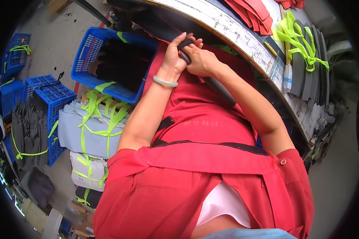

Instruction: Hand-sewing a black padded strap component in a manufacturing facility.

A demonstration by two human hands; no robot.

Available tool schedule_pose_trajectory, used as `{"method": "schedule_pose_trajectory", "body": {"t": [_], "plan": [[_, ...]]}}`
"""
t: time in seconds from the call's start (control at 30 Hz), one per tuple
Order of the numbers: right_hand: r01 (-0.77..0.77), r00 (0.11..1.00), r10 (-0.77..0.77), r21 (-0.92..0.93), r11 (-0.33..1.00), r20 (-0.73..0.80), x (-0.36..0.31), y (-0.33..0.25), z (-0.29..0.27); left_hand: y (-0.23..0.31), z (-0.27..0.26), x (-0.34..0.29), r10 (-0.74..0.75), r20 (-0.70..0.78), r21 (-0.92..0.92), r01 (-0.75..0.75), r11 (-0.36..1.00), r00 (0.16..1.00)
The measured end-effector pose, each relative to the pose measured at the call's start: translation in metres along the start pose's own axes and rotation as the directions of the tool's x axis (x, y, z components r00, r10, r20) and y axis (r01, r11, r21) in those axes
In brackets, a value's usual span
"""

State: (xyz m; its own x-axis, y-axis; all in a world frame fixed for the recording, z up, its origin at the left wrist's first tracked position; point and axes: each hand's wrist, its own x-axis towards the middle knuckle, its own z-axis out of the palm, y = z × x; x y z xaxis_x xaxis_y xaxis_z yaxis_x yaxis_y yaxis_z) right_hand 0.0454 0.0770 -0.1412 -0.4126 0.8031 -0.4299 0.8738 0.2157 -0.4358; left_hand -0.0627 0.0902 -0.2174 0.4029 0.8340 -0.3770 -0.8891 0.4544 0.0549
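My hands meet above my lap, near the far edge of the table. A dark grey strip, its material unclear, loops between them (185, 57), and a longer dark length (221, 91) lies below my right forearm over the red apron (203, 115). My left hand (176, 55), palm turned inward and a pale bangle on its wrist, is closed around the strip with its fingertips curled up. Back of the hand showing, my right hand (202, 61) is closed on the strip as well, its fingertips partly hidden.
On the right, a worn white table (243, 30) carries red fabric pieces (251, 16) and dark strips tied with neon ribbon (303, 40). At left stand a blue crate (77, 71) of dark pieces, tied light-blue fabric (70, 127), a wrapped white bundle (76, 163) and further crates (54, 103).
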Motion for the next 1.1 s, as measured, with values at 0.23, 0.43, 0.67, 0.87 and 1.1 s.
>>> {"method": "schedule_pose_trajectory", "body": {"t": [0.23,0.43,0.67,0.87,1.1], "plan": [[-0.054,0.998,0.055,-0.003,0.999,0.041,-0.005,0.001,0.0,0.0,-0.001,0.008,0.028,0.059,0.0,-0.028,1.0,0.998],[0.113,0.978,-0.1,0.068,0.991,-0.182,-0.051,0.001,0.013,0.002,-0.007,-0.002,-0.023,0.066,-0.1,0.03,0.995,0.998],[-0.004,0.995,0.003,-0.011,1.0,-0.103,-0.011,-0.005,0.007,0.002,0.0,0.003,0.025,0.024,-0.051,-0.023,0.998,0.999],[0.037,0.983,-0.055,-0.103,0.994,-0.173,-0.042,-0.004,0.013,0.001,-0.001,-0.005,0.1,-0.01,0.059,-0.1,0.993,0.995],[0.071,0.991,-0.073,-0.022,0.997,-0.116,-0.032,-0.003,0.009,0.003,-0.006,0.001,-0.013,0.037,-0.073,0.015,0.997,0.999]]}}
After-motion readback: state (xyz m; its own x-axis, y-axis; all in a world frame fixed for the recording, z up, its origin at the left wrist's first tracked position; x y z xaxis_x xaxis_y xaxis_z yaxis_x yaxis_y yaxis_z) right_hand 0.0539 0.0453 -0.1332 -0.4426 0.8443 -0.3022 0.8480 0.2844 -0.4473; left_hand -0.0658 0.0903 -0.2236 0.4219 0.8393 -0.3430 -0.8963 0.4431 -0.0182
